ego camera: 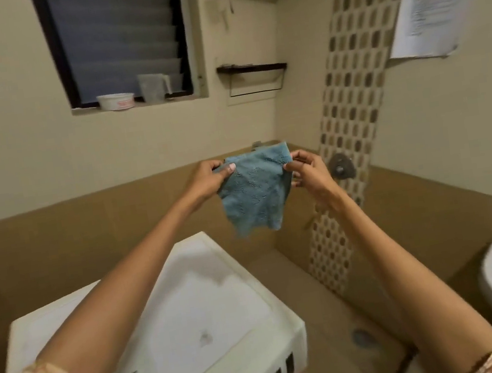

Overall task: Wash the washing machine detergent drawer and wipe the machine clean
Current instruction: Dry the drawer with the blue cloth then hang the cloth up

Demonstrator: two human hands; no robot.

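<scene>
Head view: the cloth [253,191], blue-green and nubbly, hangs spread in the air with its broad face towards the camera. Its top edge runs across from hand to hand, rising a little to the right, and the rest drops straight down to a ragged, narrower lower edge. It looks about as tall as it is wide, so no long axis stands out.

Both arms reach forward and slightly inward, forearms bare, with floral sleeves at the bottom corners of the view. The left hand [210,180] pinches the top left corner, thumb flat on the near face and fingers behind. The right hand [310,171] pinches the right edge just below the top right corner between thumb and forefinger, the other fingers curled.

The cloth hangs below and between the two grips. Its lower edge sits just off the far right corner of the machine [211,305], above it and not touching. The machine's white top lies under the left forearm, with a small grey mark near its middle and a dull patch by its far right edge.

A tap [342,167] sits on the wall just right of the right hand.
</scene>
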